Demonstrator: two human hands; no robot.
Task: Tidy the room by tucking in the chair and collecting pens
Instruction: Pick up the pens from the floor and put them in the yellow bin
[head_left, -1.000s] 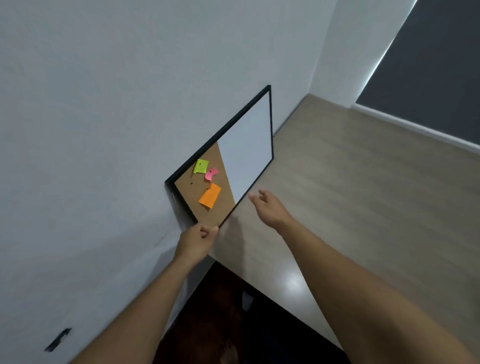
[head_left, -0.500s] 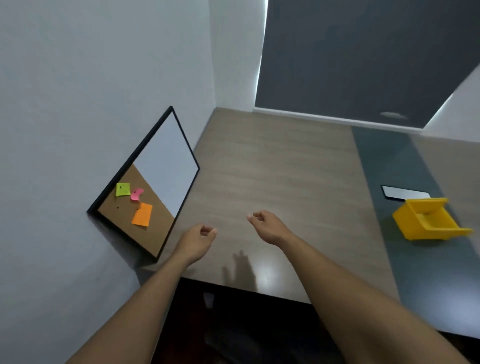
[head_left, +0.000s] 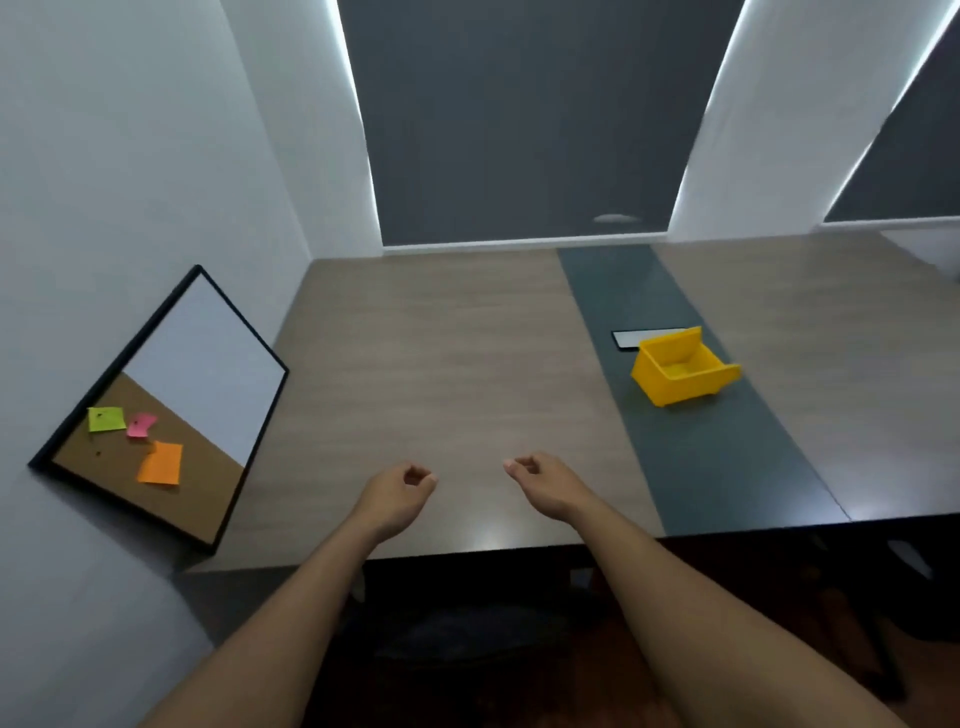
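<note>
Swung right since a second ago, off the wall and onto the wooden table (head_left: 441, 364) — left hand (head_left: 397, 496) no longer gripping the black-framed board (head_left: 171, 410), now leaning on the wall at left with green, pink and orange notes pinned on its cork. Both hands loosely curled, holding nothing, hovering apart above the near table edge; right hand (head_left: 545, 486) likewise empty. Well beyond, on the dark strip (head_left: 727, 457): yellow bin (head_left: 680, 371), tilted, just beside a flat dark-edged rectangle (head_left: 631, 338). No pens or chair clearly discernible.

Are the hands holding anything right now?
No. The left hand and the right hand are both loosely curled above the table with nothing in them. Neither touches the board.
</note>
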